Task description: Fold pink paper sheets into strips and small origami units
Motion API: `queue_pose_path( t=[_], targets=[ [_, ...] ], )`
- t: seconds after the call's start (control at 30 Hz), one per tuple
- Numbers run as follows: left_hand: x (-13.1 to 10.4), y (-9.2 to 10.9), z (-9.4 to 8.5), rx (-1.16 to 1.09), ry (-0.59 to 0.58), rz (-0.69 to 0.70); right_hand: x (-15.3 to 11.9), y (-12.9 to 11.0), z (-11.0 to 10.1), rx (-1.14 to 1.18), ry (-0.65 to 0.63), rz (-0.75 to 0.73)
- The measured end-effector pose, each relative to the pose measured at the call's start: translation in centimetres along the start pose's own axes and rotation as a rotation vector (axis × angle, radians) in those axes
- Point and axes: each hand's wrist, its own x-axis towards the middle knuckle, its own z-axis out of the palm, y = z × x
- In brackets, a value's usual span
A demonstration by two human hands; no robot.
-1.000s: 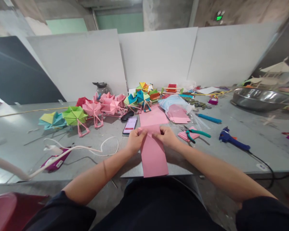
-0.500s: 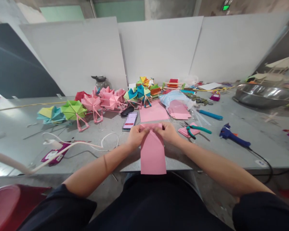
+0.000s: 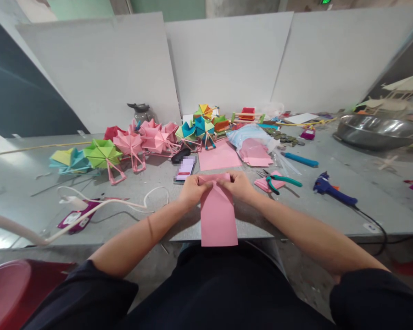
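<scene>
A strip of pink paper (image 3: 219,217) hangs down from both hands, its lower end reaching over the table's front edge. My left hand (image 3: 193,189) pinches the top left corner, thumb on the near face. At the top right, my right hand (image 3: 240,185) grips the paper the same way, the two thumbs almost meeting. The top edge looks folded or bent between them; most of the fingers are hidden behind it. Just beyond my left hand lies a phone (image 3: 186,167). Pliers with teal handles (image 3: 285,179) rest on small folded pink paper (image 3: 263,184), right of my right hand.
Several folded paper models (image 3: 129,144) stand at the back left. Pink sheets (image 3: 218,156) lie beyond my hands. On the right are a blue glue gun (image 3: 335,190), a blue cutter (image 3: 301,160) and a metal bowl (image 3: 375,133). A white cable (image 3: 113,206) crosses the left side.
The view has tipped slightly downward. Both hands keep hold of the top of the pink paper, with the thumbs shifted only a little.
</scene>
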Motion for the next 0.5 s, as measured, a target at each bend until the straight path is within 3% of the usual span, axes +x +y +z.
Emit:
queue_pose_path(
  t=[0.17,0.3,0.5],
  targets=[
    [0.1,0.2,-0.1,0.036,0.1,0.025,0.0,0.5,0.4,0.053,0.094,-0.045],
    [0.1,0.4,-0.1,0.024,0.097,0.001,0.2,1.2,0.6,0.065,0.155,-0.085],
    [0.2,0.2,-0.1,0.0,0.07,-0.045,0.4,1.3,0.5,0.103,0.128,-0.052]
  ],
)
